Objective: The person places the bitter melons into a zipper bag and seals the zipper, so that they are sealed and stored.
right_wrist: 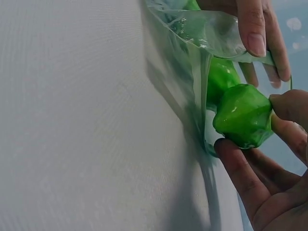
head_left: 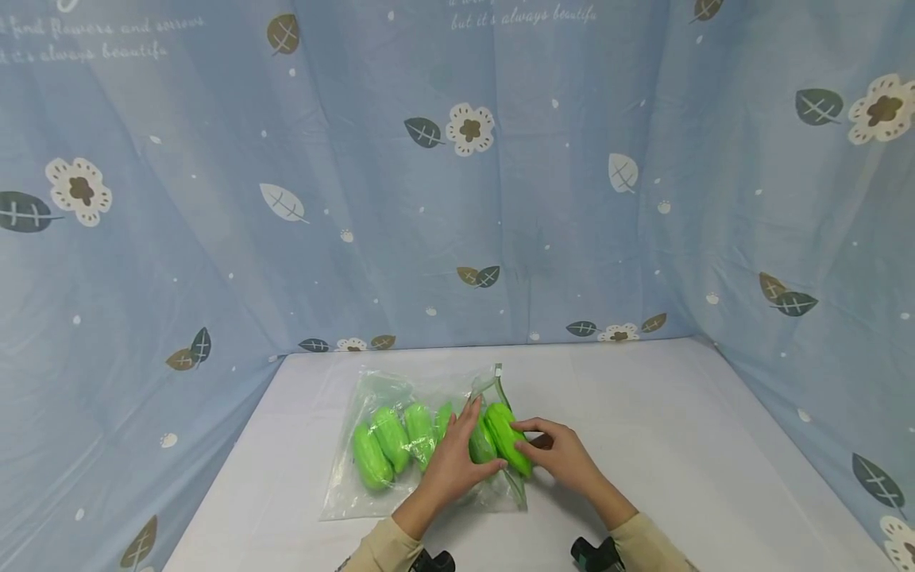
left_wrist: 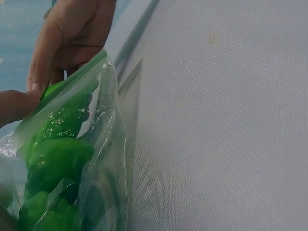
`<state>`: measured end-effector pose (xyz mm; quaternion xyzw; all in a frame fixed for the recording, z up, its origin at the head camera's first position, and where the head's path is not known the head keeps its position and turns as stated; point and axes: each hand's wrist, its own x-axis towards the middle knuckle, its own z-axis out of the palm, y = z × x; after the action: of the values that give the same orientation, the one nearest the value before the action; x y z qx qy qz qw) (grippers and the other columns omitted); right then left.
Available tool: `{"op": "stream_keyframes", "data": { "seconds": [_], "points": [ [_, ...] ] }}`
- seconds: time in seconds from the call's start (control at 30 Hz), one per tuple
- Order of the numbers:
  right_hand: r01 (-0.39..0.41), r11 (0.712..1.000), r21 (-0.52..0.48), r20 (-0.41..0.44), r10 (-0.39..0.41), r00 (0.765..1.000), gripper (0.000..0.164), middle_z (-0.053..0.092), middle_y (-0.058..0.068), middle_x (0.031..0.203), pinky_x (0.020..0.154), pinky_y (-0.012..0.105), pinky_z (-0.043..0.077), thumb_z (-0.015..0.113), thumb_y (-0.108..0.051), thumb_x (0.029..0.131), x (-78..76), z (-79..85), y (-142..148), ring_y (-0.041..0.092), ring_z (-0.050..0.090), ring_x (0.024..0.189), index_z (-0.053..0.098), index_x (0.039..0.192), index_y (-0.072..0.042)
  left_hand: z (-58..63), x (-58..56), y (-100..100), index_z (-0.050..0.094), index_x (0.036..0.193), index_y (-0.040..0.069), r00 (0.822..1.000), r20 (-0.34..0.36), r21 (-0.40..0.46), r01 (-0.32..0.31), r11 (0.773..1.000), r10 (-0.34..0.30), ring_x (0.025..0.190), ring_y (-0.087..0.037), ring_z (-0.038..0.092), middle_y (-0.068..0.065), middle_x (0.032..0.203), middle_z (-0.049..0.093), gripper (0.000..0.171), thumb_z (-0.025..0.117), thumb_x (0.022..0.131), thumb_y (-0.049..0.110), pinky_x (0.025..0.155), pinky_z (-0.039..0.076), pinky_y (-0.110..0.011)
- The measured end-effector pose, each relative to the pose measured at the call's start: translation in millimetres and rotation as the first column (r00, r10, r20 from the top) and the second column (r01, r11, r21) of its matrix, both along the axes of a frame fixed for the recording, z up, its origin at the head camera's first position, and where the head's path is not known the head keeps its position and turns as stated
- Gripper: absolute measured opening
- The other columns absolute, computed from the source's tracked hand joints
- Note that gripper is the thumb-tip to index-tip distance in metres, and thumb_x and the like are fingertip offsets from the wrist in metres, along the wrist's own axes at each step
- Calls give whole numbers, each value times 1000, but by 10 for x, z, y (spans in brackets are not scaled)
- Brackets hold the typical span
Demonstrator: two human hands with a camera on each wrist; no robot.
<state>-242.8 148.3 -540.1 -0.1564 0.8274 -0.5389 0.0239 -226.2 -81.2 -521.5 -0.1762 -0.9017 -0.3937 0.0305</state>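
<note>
A clear zip bag (head_left: 343, 499) lies flat on the white table, its mouth facing right. Several bright green, ridged, cucumber-shaped vegetables (head_left: 371, 457) are inside it. My left hand (head_left: 456, 459) is at the bag's mouth and holds its lip, with the thumb (right_wrist: 255, 41) on the film. At the opening, my right hand (head_left: 565, 454) pinches another green cucumber-shaped vegetable (right_wrist: 244, 115) between thumb and fingers. One end of that vegetable is in the mouth, beside another green one (right_wrist: 221, 77). The left hand hides part of the bag's middle.
A white cloth covers the table (head_left: 643, 397). Blue curtains (head_left: 400, 199) printed with leaves and flowers stand behind it and at both sides. Black wrist devices (head_left: 596, 554) show at the near edge below the sleeves.
</note>
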Motion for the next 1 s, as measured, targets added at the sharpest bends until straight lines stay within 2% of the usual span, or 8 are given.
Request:
{"op": "stream_keyframes", "data": {
  "seconds": [0.2, 0.4, 0.57, 1.0],
  "points": [
    [2, 1000, -10, -2, -2, 1000, 35, 67, 10, 131, 73, 26, 59, 73, -33, 95, -5, -3, -32, 21, 72, 97, 71, 127, -18, -6, -5, -5, 17, 165, 20, 1000, -9, -3, 3, 1000, -3, 144, -59, 22, -17, 165, 26, 106, 82, 85, 45, 105, 34, -75],
    [-38, 999, -24, 0, 38, 999, 39, 63, 13, 137, 77, 27, 59, 71, -31, 97, -23, -13, -43, 24, 71, 102, 68, 133, -15, 1, 1, -4, 16, 165, 21, 1000, -2, 0, 9, 1000, -9, 145, -58, 22, -14, 166, 24, 106, 82, 85, 44, 106, 33, -74],
    [-68, 998, -14, 6, 68, 998, 42, 59, 17, 142, 82, 32, 60, 71, -26, 98, -21, 10, -51, 32, 69, 109, 66, 137, -12, 12, 7, 0, 17, 165, 21, 1000, -12, -2, 9, 1000, -9, 144, -58, 23, -13, 167, 24, 106, 83, 85, 43, 106, 34, -74],
    [-69, 997, -20, 47, 70, 996, 42, 55, 22, 145, 84, 44, 60, 71, -28, 98, -33, 14, -96, 37, 67, 112, 65, 137, -14, 19, 3, 8, 17, 165, 18, 999, -21, -9, 23, 1000, -24, 145, -54, 27, -12, 167, 23, 107, 84, 84, 41, 111, 32, -69]
  ]
}}
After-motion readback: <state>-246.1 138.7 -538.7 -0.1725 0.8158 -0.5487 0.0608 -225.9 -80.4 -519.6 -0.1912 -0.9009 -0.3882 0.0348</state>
